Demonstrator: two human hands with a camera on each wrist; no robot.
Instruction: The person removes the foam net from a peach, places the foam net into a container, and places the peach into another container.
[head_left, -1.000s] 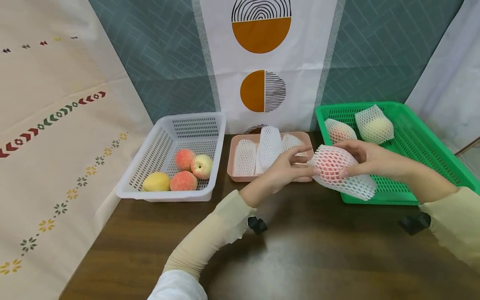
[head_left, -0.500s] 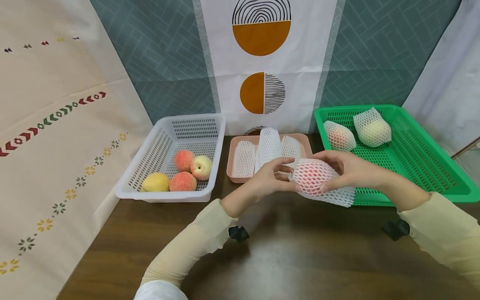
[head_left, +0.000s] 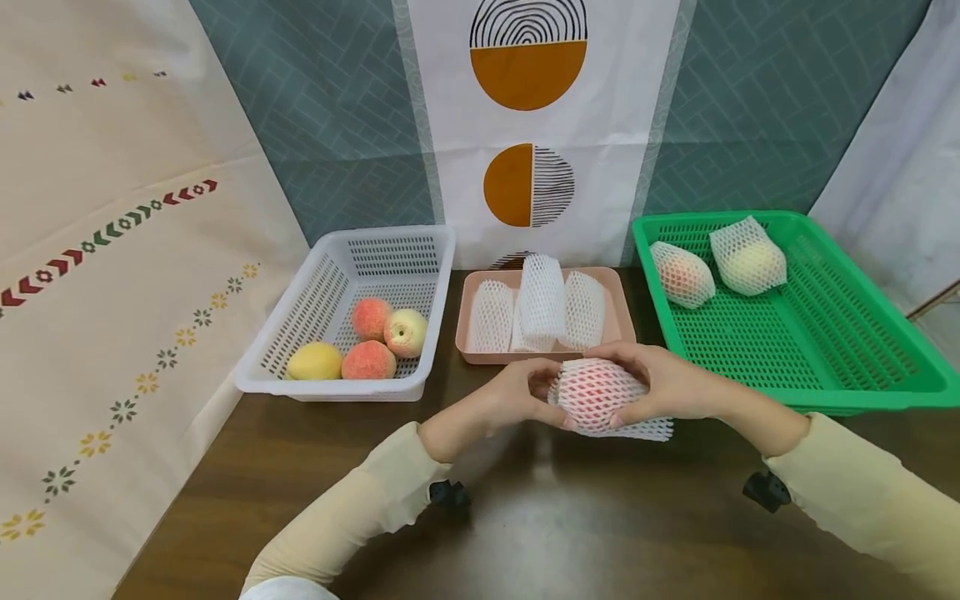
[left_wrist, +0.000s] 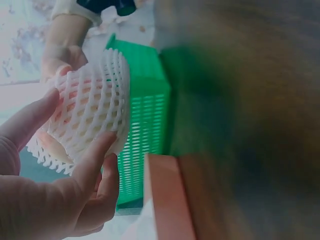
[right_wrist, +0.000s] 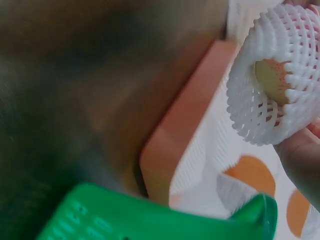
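Observation:
A red peach in a white foam net [head_left: 596, 392] is held above the table in front of the pink tray. My left hand [head_left: 517, 396] grips its left end, thumb and fingertips on the net in the left wrist view. My right hand [head_left: 667, 385] holds it from the right, thumb below and fingers over the top. The net's loose end trails to the right. In the right wrist view, a patch of the peach [right_wrist: 272, 82] shows through the net's opening. Several white foam nets [head_left: 543, 300] lie in the pink tray [head_left: 622, 321] just behind my hands.
A white basket [head_left: 258, 383] at the left holds two red peaches [head_left: 369, 361], a pale round fruit [head_left: 406, 333] and a yellow fruit [head_left: 315, 362]. The green basket [head_left: 885, 387] at the right holds two netted fruits [head_left: 748, 258]. All stand on a brown wooden table [head_left: 540, 517].
Both hands have brought the netted peach left and nearer to me, away from the green basket. My left hand's fingers have closed more around its left end.

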